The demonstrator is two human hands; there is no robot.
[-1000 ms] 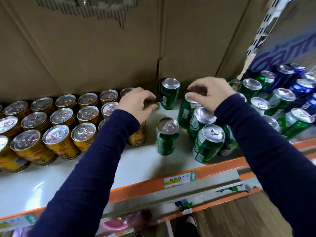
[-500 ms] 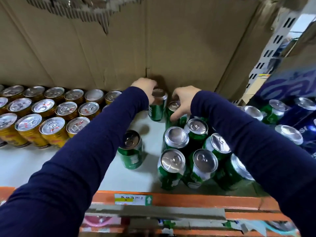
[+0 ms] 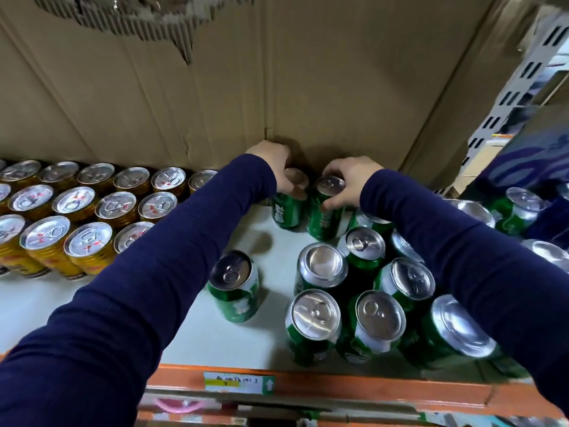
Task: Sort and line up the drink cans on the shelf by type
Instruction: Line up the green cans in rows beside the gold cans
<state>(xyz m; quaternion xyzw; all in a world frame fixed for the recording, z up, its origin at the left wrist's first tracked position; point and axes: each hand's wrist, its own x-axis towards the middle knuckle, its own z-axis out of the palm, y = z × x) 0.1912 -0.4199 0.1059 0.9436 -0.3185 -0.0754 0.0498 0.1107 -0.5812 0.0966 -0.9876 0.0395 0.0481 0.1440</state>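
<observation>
Both arms are stretched to the very back of the white shelf [image 3: 197, 340], right up against the cardboard backing [image 3: 308, 72]. The left hand [image 3: 272, 166] is curled over the rim of a rear green can [image 3: 286, 212], gripping it from above. The right hand [image 3: 349, 181] clasps the neighbouring green can [image 3: 323, 220] the same way, thumb down its side. The two stand upright, side by side, just about touching. Nearer the front, a lone green can [image 3: 235, 288] stands apart to the left, while a loose cluster of green cans [image 3: 363, 291] crowds under the right sleeve, unevenly spaced. Far left, the yellow cans [image 3: 77, 217] sit in neat rows. At the far right edge, blue cans [image 3: 546, 221] peek in. Down front, a price label [image 3: 238, 383] sits on the orange shelf edge [image 3: 369, 388].
</observation>
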